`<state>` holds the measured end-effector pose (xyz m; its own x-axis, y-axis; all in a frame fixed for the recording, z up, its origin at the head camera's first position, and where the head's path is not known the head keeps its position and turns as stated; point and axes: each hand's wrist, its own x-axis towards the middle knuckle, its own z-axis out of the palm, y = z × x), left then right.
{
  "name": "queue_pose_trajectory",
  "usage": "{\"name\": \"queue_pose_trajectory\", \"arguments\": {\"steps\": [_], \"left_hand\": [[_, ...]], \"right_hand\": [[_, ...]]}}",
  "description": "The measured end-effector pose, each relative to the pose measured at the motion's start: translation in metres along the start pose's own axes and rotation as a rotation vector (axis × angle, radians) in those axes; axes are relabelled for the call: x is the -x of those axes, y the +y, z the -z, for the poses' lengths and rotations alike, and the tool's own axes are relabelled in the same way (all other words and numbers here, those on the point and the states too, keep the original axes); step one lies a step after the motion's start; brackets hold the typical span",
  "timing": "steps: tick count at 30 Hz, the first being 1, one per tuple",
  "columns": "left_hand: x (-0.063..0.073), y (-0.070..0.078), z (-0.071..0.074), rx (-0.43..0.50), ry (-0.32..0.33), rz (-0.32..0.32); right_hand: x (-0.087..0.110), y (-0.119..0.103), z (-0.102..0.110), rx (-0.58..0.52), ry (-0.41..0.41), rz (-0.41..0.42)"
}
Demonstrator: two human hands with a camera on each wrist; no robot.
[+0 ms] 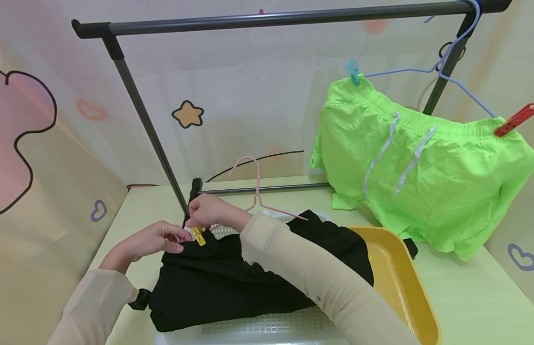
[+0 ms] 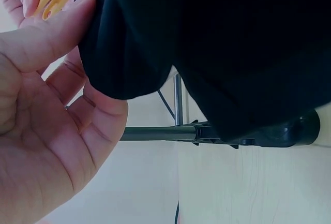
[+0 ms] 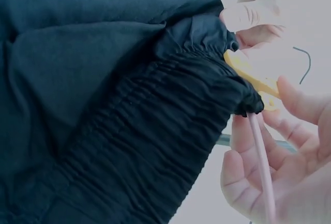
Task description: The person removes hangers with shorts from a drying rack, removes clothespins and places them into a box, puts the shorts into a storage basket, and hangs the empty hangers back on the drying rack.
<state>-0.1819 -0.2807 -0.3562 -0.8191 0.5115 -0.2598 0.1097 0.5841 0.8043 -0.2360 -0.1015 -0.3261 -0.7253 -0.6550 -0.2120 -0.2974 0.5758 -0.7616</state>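
A black garment with a gathered elastic waistband lies over a white perforated basket and part of a yellow tray. My left hand pinches its left corner between thumb and fingers; in the left wrist view the cloth hangs down past the fingertips. With thumb and fingers, my right hand grips a yellow clothespin whose jaws sit over the waistband edge, where the pink hanger meets the cloth. The hanger's hook stands up behind the garment.
A black rack spans the back. From its right end a blue hanger carries bright green shorts, clipped by a teal clothespin and a red clothespin. The rack's left post rises behind my hands.
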Motion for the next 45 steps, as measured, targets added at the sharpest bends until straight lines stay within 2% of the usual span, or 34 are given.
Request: {"name": "queue_pose_trajectory", "arguments": {"steps": [4, 13, 29, 39, 45], "left_hand": [[-0.001, -0.001, 0.000, -0.003, 0.002, 0.005], [-0.001, -0.001, -0.001, 0.019, -0.001, 0.021], [-0.001, -0.003, -0.001, 0.014, 0.011, 0.022], [0.000, -0.002, -0.001, 0.017, 0.023, 0.053], [-0.001, -0.009, -0.003, 0.052, -0.008, 0.049]], "right_hand": [[0.000, 0.000, 0.000, 0.020, 0.019, 0.017], [0.002, 0.001, -0.001, -0.054, 0.053, -0.029], [0.002, 0.005, -0.001, -0.105, 0.125, -0.018], [0.002, 0.004, -0.001, -0.247, 0.232, 0.002], [0.002, 0.003, 0.008, -0.416, 0.294, -0.019]]}}
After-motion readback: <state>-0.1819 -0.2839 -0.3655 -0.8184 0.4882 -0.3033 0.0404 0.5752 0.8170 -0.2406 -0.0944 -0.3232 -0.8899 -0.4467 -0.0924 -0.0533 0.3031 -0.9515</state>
